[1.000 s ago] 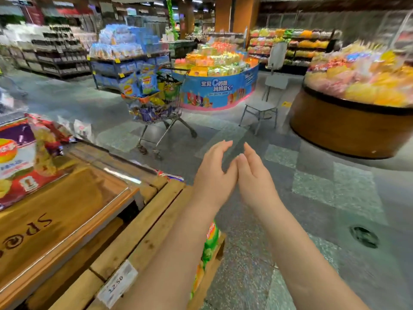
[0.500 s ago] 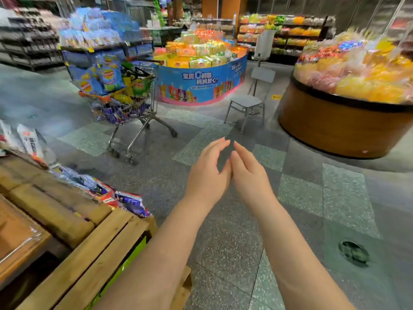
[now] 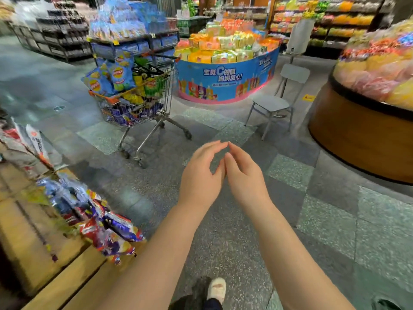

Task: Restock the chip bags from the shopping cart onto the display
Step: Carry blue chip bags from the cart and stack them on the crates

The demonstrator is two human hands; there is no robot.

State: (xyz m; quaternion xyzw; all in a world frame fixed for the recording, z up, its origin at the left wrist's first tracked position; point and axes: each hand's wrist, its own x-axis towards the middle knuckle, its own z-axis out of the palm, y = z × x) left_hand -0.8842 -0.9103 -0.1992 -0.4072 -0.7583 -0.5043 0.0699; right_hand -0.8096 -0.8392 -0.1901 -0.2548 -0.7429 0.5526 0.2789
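Chip bags [image 3: 111, 79]: none held. Left hand [image 3: 201, 175] and right hand [image 3: 243, 175], frame centre, are empty, fingers relaxed, fingertips touching each other. Stock is heaped in the shopping cart [image 3: 138, 104], upper left of centre, well apart from both hands. Wooden display [image 3: 29, 238], lower left edge, carries some snack packets [image 3: 107, 229]. Judged step: return to cart for another load. Recommended: the hands are to be parted before the cart is reached, bags lifted from the top of the heap, gripped lightly by the sealed edges so contents are not crushed.

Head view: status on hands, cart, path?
Left hand and right hand open, empty, fingertips touching. Shopping cart ahead, full of chip bags. Floor between looks clear; chair off right.
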